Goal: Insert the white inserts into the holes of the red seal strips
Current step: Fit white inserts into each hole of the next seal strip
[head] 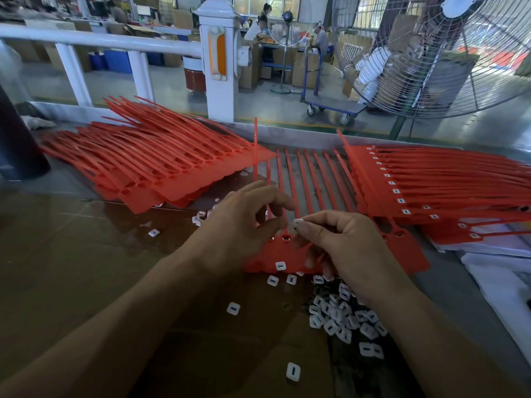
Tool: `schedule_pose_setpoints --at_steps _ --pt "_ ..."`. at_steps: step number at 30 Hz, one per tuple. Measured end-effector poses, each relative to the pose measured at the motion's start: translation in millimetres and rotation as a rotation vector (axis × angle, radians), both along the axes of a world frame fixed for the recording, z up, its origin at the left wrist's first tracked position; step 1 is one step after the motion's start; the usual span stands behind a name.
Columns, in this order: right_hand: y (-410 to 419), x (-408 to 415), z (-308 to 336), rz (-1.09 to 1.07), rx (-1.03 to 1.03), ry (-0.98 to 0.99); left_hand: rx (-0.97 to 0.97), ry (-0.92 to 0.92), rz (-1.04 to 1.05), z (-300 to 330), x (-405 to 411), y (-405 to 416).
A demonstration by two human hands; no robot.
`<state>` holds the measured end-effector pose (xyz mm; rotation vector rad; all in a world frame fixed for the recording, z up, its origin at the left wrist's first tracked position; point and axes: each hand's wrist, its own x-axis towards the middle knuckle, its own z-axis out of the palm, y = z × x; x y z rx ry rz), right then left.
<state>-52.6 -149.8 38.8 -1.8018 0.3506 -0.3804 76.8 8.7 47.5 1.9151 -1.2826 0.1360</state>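
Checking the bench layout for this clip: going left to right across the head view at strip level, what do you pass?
Left stack of red seal strips with open holes → strip sheet being worked on → right stack of strips with white inserts fitted.

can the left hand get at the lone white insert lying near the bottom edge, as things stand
Probably yes. The lone insert lies bare on the brown board with nothing over it, and the left hand holds nothing visible; only its own forearm passes nearby.

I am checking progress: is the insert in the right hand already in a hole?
Out. The right hand pinches the insert above the strip.
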Motion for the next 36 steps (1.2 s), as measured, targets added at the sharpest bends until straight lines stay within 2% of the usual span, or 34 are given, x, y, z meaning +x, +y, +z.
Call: schedule_pose_setpoints --at_steps 8,24,36 --pt "3.4 -2.8 4.8 0.042 0.016 0.027 0.004 -0.018 -0.088 1.0 -2.2 0.7" --pt "5.5 -1.9 3.9 0.043 -0.02 -0.006 -0.045 -0.093 -0.072 -1.5 -0.6 -2.6" --pt "7.2 -3.3 5.6 0.002 -0.08 -0.053 -0.063 -0.069 -0.053 -3.2 -0.4 -3.9"
